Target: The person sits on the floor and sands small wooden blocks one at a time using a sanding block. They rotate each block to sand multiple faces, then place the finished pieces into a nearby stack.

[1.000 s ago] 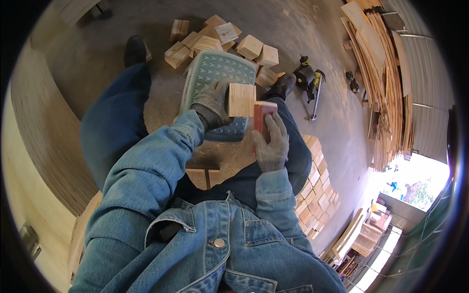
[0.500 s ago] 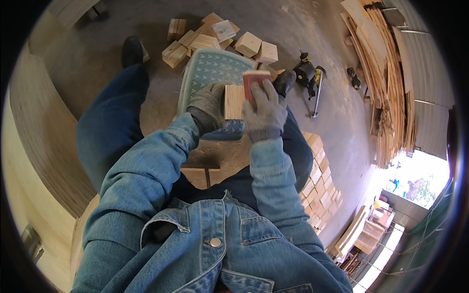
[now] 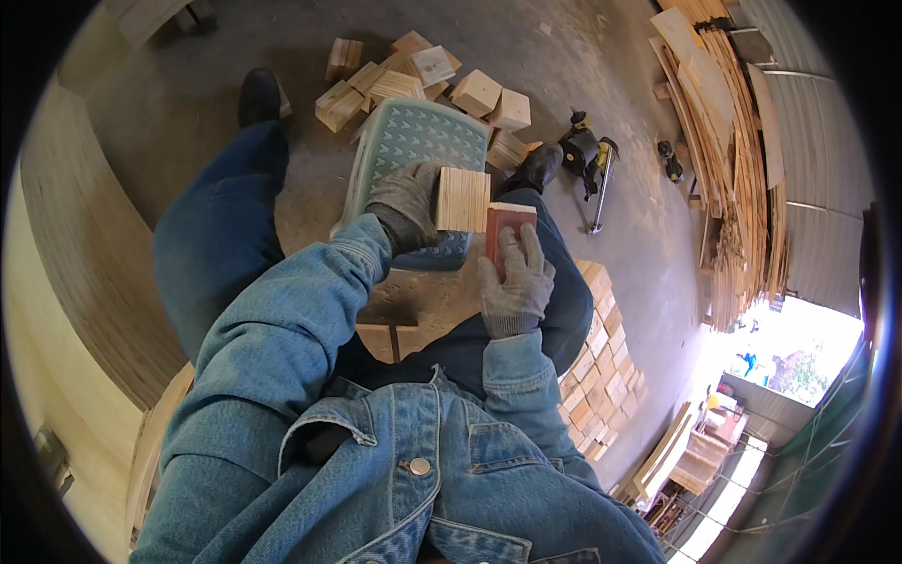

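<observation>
A squared wooden block [image 3: 463,200] is gripped at its left side by my left hand [image 3: 406,205], which wears a grey glove. Block and hand are above a pale blue-green plastic stool [image 3: 427,127] between my legs. In my gloved right hand [image 3: 517,289] is a reddish-brown sanding block [image 3: 510,222], its fingers laid over the face toward me. Its upper left edge is close to the wooden block's lower right side; whether they touch I cannot tell.
Loose wooden blocks [image 3: 399,83] lie heaped beyond the stool. By my right leg is a stack of many blocks [image 3: 594,362]. A black-and-yellow power tool [image 3: 584,150] rests on the floor past my right shoe. Long planks [image 3: 733,179] lean along the right wall.
My right hand has drawn back toward me with the sanding block, from the wooden block's far right side to its near right corner. The left hand keeps its grip, shifted slightly right.
</observation>
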`<state>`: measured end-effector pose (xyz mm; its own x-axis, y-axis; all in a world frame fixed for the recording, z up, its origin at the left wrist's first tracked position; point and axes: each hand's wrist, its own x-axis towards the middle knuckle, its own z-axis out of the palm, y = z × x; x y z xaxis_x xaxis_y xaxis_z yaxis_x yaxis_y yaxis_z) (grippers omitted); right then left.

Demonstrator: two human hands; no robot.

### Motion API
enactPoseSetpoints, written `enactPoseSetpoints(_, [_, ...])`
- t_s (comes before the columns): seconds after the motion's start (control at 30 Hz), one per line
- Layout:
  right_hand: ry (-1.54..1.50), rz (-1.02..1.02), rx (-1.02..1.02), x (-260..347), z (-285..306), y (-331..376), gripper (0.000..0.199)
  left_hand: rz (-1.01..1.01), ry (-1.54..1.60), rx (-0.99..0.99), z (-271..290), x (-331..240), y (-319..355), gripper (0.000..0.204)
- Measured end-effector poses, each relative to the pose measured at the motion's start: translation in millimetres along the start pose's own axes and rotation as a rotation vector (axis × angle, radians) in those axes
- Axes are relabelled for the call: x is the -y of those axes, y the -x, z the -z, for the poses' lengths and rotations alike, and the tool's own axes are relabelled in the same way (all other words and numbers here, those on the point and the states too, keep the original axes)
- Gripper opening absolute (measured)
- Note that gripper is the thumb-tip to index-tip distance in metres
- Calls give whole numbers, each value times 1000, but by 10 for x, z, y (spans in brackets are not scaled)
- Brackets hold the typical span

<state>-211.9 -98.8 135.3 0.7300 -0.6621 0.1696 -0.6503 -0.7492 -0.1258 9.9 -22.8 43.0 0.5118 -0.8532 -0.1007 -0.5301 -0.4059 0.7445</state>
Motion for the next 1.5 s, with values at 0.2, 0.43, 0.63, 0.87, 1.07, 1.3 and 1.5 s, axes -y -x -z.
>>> enactPoseSetpoints(0.2, [70,20,32,199,66,-199,54,-26,54,-15,-3,32,12,99])
enactPoseSetpoints(0.43, [125,27,5,350,-271,-1228,56,-20,107,-37,-22,41,19,92])
enactPoseSetpoints(0.63, [48,42,-27,162,-314,-1161,57,18,90,15,47,-5,10,93])
enactPoseSetpoints(0.87, [90,-17,65,44,26,-43,54,1,17,12,52,3,13,97])
enactPoseSetpoints(1.07, [-6,-45,-15,-56,-12,88,59,30,-16,26,61,-75,16,102])
enactPoseSetpoints(1.3, [51,66,-65,182,-114,-335,53,-105,35,-36,-58,79,15,93])
enactPoseSetpoints(1.5, [50,52,-33,352,-269,-1242,51,-76,129,-98,-82,123,16,94])
